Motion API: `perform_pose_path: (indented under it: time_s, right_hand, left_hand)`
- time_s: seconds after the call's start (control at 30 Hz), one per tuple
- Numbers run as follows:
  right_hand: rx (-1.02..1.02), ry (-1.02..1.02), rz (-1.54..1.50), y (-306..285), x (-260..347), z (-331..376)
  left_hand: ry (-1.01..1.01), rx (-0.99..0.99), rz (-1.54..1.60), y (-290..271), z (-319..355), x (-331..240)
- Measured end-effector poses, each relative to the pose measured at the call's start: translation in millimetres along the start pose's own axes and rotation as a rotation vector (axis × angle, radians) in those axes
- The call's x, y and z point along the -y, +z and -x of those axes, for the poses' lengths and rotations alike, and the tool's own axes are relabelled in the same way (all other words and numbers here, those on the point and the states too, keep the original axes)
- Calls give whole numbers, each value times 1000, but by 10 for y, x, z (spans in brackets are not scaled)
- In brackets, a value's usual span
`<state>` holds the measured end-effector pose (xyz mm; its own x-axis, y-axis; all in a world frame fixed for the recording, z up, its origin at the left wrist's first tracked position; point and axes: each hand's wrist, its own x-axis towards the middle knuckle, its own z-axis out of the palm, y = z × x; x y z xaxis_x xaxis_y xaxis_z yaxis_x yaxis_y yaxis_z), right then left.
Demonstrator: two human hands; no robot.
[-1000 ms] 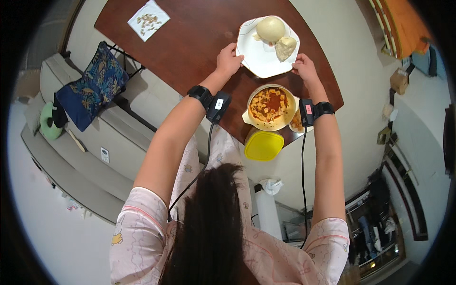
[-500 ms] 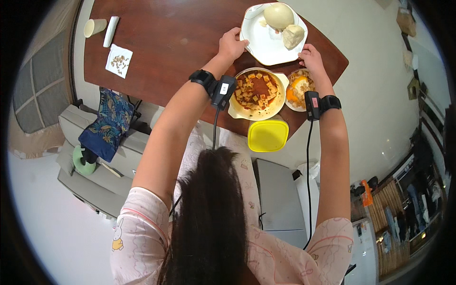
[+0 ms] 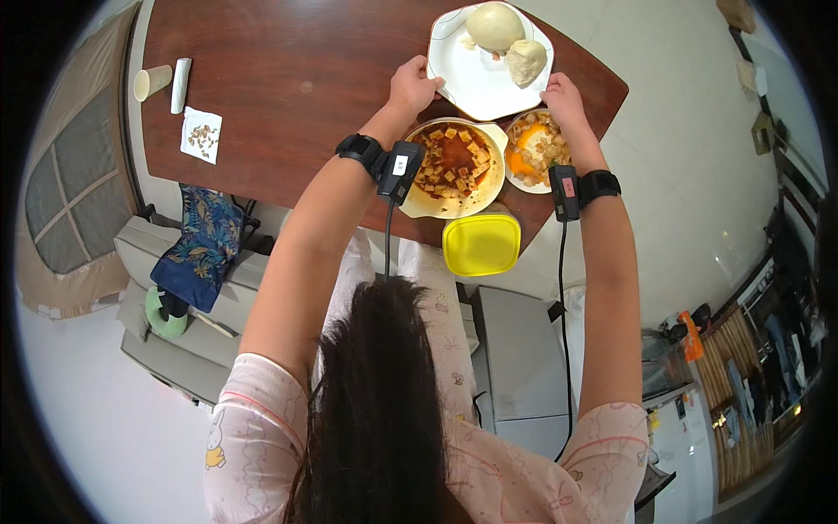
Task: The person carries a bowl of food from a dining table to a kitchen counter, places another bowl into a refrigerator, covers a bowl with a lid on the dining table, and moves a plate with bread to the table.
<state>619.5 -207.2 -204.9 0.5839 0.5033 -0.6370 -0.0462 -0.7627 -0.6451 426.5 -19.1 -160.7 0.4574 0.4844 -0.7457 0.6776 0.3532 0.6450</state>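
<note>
A white angular plate (image 3: 456, 72) at the table's far right carries a round pale steamed bun (image 3: 495, 26) and a torn piece of bun (image 3: 526, 64). My left hand (image 3: 414, 86) grips its left rim, thumb over the edge. On its lower right rim, my right hand (image 3: 562, 98) is closed with bent fingers. Just nearer to me stands a cream two-handled pot (image 3: 477, 203) of tofu cubes in red-brown sauce (image 3: 454, 157). To its right, partly behind my right wrist, sits a bowl of food with orange and white parts (image 3: 531, 150).
A yellow-lidded container (image 3: 482, 244) stands at the table's near edge. At the far left lie a paper cup (image 3: 153, 83), a white roll (image 3: 181, 86) and a napkin with small brown scraps (image 3: 201, 135). Cables (image 3: 566, 332) hang from both wrist devices. A grey sofa (image 3: 196, 341) is on the left.
The whole view has shifted slightly, so the table things appear a little further left. Both hands stay on the plate.
</note>
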Motion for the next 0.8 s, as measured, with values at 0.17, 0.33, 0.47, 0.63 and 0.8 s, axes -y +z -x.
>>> perform_pose_path:
  time_s: [0.17,0.33,0.47,0.63,0.8]
  right_hand:
    - [57,11,37,-74,116,90]
    - [-104,-207,311,-149,673,296]
    - [-119,-440,495,-162,859,316]
    - [-107,-414,314,-112,850,134]
    - [-86,-442,576,-7,988,239]
  left_hand:
    - [-29,-38,23,35,-20,141]
    - [221,-173,-422,-212,-20,31]
    - [395,-250,-579,-338,-120,-332]
    - [868,-274,-988,-71,-192,-971]
    - [1124,-20,-1378,40,-256,-1263]
